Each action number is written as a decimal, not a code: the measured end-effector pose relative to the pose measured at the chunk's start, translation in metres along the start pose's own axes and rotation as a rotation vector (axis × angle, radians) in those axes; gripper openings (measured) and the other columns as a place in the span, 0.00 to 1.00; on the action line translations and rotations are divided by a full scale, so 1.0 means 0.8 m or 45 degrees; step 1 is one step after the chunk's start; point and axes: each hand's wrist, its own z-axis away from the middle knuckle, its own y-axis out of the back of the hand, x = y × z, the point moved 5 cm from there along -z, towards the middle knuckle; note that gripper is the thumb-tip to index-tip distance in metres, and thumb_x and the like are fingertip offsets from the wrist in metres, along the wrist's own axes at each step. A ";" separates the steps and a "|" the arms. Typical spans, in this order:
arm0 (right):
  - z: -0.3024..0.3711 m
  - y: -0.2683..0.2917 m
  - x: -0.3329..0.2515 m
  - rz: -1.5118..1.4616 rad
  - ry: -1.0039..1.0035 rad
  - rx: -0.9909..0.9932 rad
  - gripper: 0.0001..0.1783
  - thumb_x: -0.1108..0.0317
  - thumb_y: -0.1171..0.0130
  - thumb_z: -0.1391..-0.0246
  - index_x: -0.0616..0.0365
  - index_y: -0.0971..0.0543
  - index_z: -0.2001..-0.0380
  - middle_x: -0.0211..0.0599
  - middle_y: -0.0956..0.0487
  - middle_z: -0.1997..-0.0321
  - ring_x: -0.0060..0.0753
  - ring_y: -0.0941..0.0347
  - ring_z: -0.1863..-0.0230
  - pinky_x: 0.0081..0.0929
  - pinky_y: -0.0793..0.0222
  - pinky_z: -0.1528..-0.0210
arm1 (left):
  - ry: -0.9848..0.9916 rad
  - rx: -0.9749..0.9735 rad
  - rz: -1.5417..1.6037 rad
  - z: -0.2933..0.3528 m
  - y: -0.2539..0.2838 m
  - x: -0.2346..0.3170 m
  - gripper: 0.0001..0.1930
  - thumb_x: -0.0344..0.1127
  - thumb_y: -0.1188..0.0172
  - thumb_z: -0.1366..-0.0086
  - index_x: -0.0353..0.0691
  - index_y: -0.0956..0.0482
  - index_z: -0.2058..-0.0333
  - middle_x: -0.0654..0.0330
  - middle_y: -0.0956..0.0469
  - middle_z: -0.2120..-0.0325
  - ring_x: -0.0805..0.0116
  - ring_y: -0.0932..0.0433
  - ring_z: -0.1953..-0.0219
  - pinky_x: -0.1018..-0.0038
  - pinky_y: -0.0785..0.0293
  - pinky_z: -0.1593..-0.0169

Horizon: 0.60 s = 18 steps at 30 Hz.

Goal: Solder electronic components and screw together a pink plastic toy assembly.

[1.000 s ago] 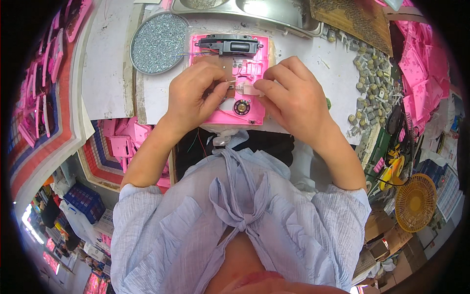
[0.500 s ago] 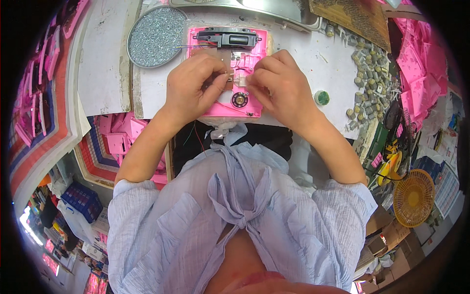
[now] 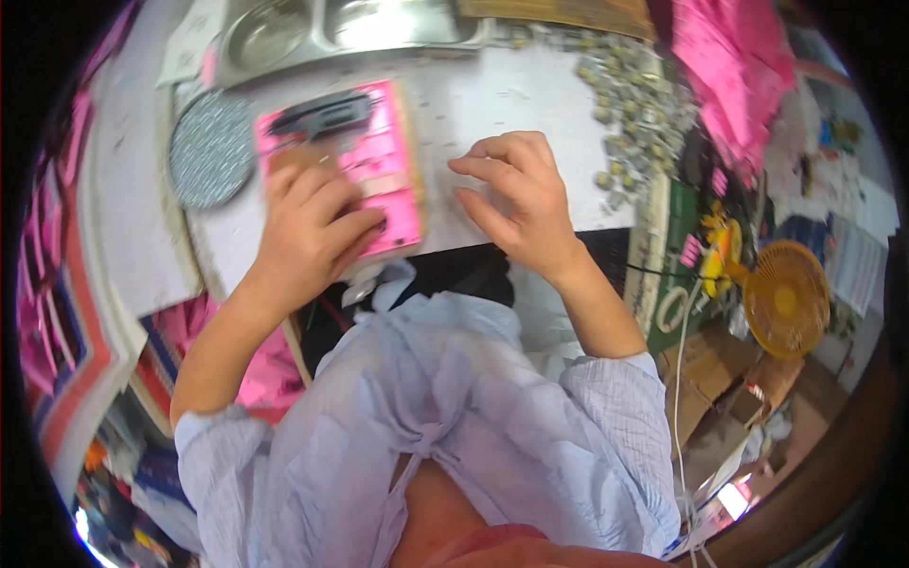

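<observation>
A pink plastic casing [image 3: 405,204] lies on the white table, its inside facing up. A long black part [image 3: 327,115] sits across its far end. My left hand [image 3: 317,222] is over the casing's left and near side, its bent fingers holding onto it and hiding much of the inside. Beside the left fingers shows a brownish flat piece [image 3: 305,156], too blurred to name. To the right of the casing, my right hand [image 3: 516,194] is held apart from it. Its thumb and fingers are spread, with nothing visible between them.
A round tray of small metal screws [image 3: 212,150] stands left of the casing. Metal trays [image 3: 379,28] line the far edge. Many small grey cylindrical parts [image 3: 625,114] lie at the right, near a heap of pink pieces [image 3: 734,76]. A yellow fan [image 3: 786,298] stands beyond the table's right side.
My right hand has left the casing and moved off to the right, its fingers opening. My left hand stays at the casing. The whole view has turned and shifted.
</observation>
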 end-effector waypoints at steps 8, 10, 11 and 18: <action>0.010 0.135 0.155 0.890 -0.424 -0.003 0.10 0.66 0.33 0.54 0.55 0.14 0.66 0.41 0.18 0.59 0.49 0.28 0.51 0.43 0.29 0.47 | 0.167 0.010 -0.053 0.002 -0.003 0.014 0.16 0.31 0.26 0.50 0.44 0.16 0.61 0.62 0.25 0.66 0.60 0.27 0.61 0.60 0.38 0.50; 0.013 0.128 0.168 0.993 -0.404 -0.039 0.11 0.66 0.33 0.54 0.55 0.14 0.65 0.40 0.19 0.61 0.49 0.28 0.51 0.43 0.29 0.48 | 0.199 -0.020 -0.017 -0.004 0.003 0.018 0.16 0.33 0.26 0.49 0.44 0.16 0.60 0.62 0.25 0.65 0.59 0.27 0.61 0.60 0.36 0.51; 0.013 0.126 0.171 1.047 -0.396 -0.058 0.11 0.66 0.33 0.54 0.55 0.15 0.65 0.40 0.19 0.62 0.50 0.28 0.52 0.43 0.29 0.48 | 0.212 -0.035 0.004 -0.011 0.005 0.018 0.16 0.34 0.25 0.49 0.44 0.16 0.59 0.62 0.25 0.65 0.59 0.27 0.61 0.60 0.36 0.51; -0.028 0.052 0.039 -0.157 -0.207 -0.142 0.15 0.71 0.29 0.54 0.58 0.20 0.61 0.37 0.19 0.62 0.37 0.21 0.64 0.30 0.24 0.61 | 0.495 -0.063 0.505 -0.112 0.008 0.022 0.13 0.36 0.30 0.39 0.37 0.18 0.59 0.54 0.20 0.68 0.58 0.23 0.70 0.66 0.27 0.66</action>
